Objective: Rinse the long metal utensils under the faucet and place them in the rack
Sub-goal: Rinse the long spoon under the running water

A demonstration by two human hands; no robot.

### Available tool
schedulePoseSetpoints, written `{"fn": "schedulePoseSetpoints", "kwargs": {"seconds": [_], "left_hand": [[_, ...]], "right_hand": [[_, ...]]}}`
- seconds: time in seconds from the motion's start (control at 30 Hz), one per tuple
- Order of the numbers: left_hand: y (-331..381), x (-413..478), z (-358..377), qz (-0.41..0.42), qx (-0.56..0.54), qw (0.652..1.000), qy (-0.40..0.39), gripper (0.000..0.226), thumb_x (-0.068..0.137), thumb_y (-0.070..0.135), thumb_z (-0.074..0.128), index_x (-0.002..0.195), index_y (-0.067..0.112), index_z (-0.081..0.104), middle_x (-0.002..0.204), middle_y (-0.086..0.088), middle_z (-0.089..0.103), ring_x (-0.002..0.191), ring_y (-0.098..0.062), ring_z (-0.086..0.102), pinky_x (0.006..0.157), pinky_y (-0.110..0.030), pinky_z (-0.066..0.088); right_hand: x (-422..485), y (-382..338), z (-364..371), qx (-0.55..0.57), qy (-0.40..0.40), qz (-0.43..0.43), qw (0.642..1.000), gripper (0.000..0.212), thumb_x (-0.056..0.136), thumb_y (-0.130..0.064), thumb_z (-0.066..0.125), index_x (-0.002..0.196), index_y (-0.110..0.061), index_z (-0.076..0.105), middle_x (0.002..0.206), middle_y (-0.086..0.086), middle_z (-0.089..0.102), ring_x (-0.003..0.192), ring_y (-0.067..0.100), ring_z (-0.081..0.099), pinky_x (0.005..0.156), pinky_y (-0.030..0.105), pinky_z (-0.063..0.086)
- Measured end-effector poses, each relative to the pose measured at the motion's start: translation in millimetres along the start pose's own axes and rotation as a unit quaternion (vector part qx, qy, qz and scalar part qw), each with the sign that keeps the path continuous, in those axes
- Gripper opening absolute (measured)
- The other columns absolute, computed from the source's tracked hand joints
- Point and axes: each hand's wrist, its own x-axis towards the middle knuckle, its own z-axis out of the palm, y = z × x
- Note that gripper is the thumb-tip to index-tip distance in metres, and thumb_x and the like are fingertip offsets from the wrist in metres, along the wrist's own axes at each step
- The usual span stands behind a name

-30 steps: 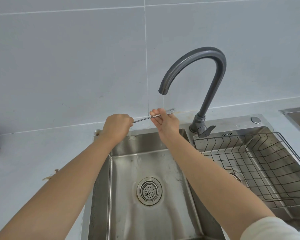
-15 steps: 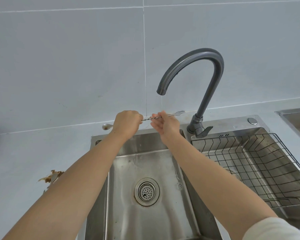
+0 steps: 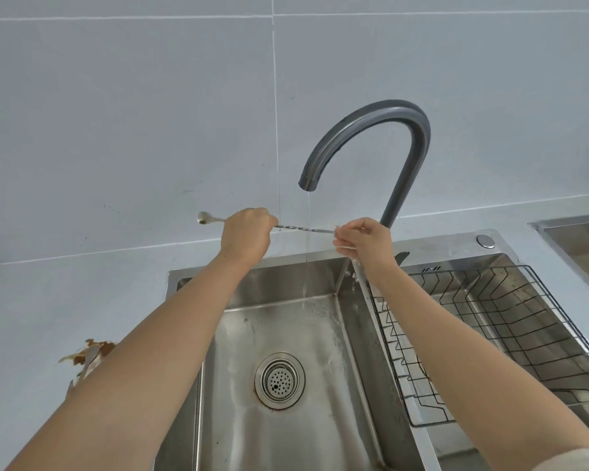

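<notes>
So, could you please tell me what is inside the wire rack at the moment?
The wire rack holds no utensils where visible; the right forearm covers its near-left part.

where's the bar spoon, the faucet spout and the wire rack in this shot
bar spoon (image 3: 303,228), head view, on the twisted stem between the hands
faucet spout (image 3: 307,182), head view, on the outlet end of the curved pipe
wire rack (image 3: 510,311), head view, on its far wire wall

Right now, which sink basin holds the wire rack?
The right basin, beside the faucet base, holds the rack. The left basin, under the running water, holds only its drain.
</notes>
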Motion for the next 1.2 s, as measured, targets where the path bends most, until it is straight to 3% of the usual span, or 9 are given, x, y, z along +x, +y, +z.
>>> {"fn": "schedulePoseSetpoints", "kwargs": {"seconds": [0.17,0.27,0.37,0.5,0.6,0.7,0.87,1.1,1.2], "left_hand": [[17,3,9,0.024,-0.020,1.000,0.003,0.038,0.081,-0.012,0.045,0.104,0.006,0.068,0.097,-0.016,0.067,0.094,-0.034,0.058,0.062,-0.029,0.034],[25,4,10,0.061,0.002,0.997,0.043,0.028,0.049,-0.018,0.072,0.063,0.006,0.074,0.059,-0.010,0.068,0.057,-0.029,0.063,0.045,-0.022,0.038],[25,5,15,0.086,-0.029,0.993,0.080,0.032,0.032,-0.023,0.073,0.045,0.005,0.065,0.043,-0.006,0.061,0.046,-0.025,0.059,0.039,-0.020,0.048],[23,0,18,0.089,-0.084,0.981,0.148,0.030,0.043,-0.025,0.072,0.057,0.002,0.068,0.054,-0.008,0.066,0.058,-0.028,0.063,0.061,-0.030,0.058],[22,-15,24,0.083,-0.133,0.967,0.199,0.020,0.057,-0.017,0.070,0.069,-0.001,0.070,0.065,-0.012,0.070,0.065,-0.030,0.066,0.068,-0.024,0.046],[28,-24,28,-0.019,-0.254,0.957,0.140,0.013,0.075,-0.004,0.066,0.087,-0.002,0.070,0.083,-0.016,0.071,0.078,-0.032,0.066,0.073,-0.026,0.045],[40,-8,26,-0.204,-0.531,0.822,-0.026,0.027,0.083,0.007,0.065,0.108,-0.002,0.064,0.097,-0.015,0.068,0.083,-0.020,0.062,0.085,-0.031,0.050],[54,5,26,-0.211,-0.617,0.758,-0.028,0.022,0.086,-0.003,0.057,0.106,-0.007,0.064,0.095,-0.007,0.063,0.056,0.004,0.064,0.051,-0.006,0.052],[54,5,31,-0.216,-0.619,0.755,-0.024,0.019,0.086,0.001,0.059,0.102,-0.005,0.067,0.085,-0.002,0.066,0.056,0.002,0.063,0.052,-0.013,0.053]], "right_hand": [[-1,1,-9,-0.345,-0.092,-0.073,0.931,0.007,0.086,-0.007,0.061,0.084,-0.004,0.067,0.070,0.005,0.062,0.064,0.012,0.054,0.064,0.013,0.046],[-1,9,1,-0.382,-0.132,-0.060,0.913,0.021,0.091,-0.002,0.049,0.104,0.001,0.065,0.083,0.018,0.065,0.070,0.019,0.055,0.078,0.033,0.051],[0,16,14,-0.372,-0.145,-0.048,0.916,0.029,0.090,0.004,0.039,0.106,0.000,0.063,0.076,0.014,0.059,0.067,0.023,0.053,0.071,0.034,0.050],[4,22,25,-0.329,-0.140,-0.051,0.933,0.018,0.085,0.004,0.047,0.084,-0.009,0.059,0.062,-0.001,0.057,0.056,0.017,0.055,0.062,0.027,0.047],[6,24,30,-0.303,-0.143,-0.052,0.941,0.016,0.086,0.004,0.049,0.083,-0.009,0.058,0.060,-0.002,0.057,0.047,0.002,0.055,0.054,0.016,0.041],[8,21,33,-0.254,-0.133,-0.057,0.956,0.021,0.087,0.006,0.048,0.077,-0.010,0.056,0.058,0.003,0.058,0.039,-0.001,0.052,0.051,0.017,0.042],[8,16,35,-0.149,-0.126,-0.040,0.980,0.027,0.088,0.006,0.052,0.072,-0.015,0.055,0.066,0.009,0.061,0.056,0.021,0.060,0.062,0.027,0.052],[9,19,28,-0.056,-0.134,-0.013,0.989,0.018,0.089,0.003,0.055,0.075,-0.009,0.058,0.054,-0.006,0.067,0.048,0.002,0.065,0.055,0.017,0.054],[6,22,28,-0.054,-0.129,0.000,0.990,0.019,0.088,0.002,0.057,0.074,-0.011,0.059,0.056,-0.005,0.068,0.049,0.003,0.066,0.056,0.019,0.055]]}}
